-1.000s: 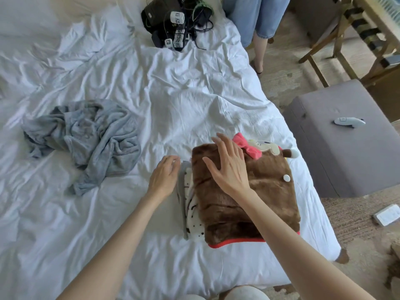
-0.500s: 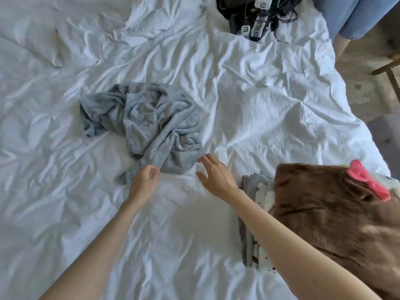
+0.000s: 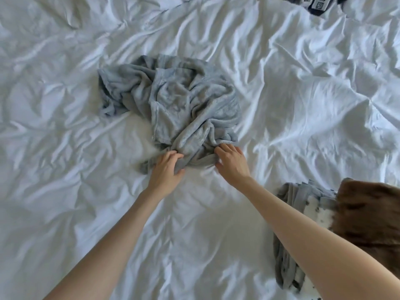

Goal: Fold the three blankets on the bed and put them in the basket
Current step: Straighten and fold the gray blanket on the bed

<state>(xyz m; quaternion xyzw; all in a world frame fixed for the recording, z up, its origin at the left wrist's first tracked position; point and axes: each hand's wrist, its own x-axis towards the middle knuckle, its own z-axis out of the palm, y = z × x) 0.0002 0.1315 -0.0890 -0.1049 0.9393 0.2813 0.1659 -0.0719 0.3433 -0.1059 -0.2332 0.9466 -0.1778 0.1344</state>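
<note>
Now both my bare forearms reach away from me across a bed, toward a grey fleece blanket [image 3: 173, 100] that lies crumpled in a heap near the middle of the scene. My left hand [image 3: 166, 169] is at the heap's near edge, fingers and thumb curled round a bunched fold of fleece. Just to its right, my right hand [image 3: 232, 163] touches the same edge, fingers fairly straight and thumb held out toward the cloth. I cannot tell whether it pinches the fleece or only rests against it.

I judge this to be the start of the third fold, since the grey blanket is the one unfolded piece in sight. The next move calls for finding two true corners or a straight hem in the tangle, then lifting and spreading it flat. Soft fleece clings to itself and will not open from a grip in the middle.

Under everything lies a white sheet [image 3: 65, 191], heavily creased, filling the view from left to right. At the near right, partly behind my right forearm, sits a folded stack: a spotted grey blanket [image 3: 311, 206] with a brown plush blanket [image 3: 368, 213] lying over its right part, cut off by the right border. At the far right, dark gear with white labels [image 3: 316, 3] lies at the top border. The basket is not in view, nor is any floor or wall.
</note>
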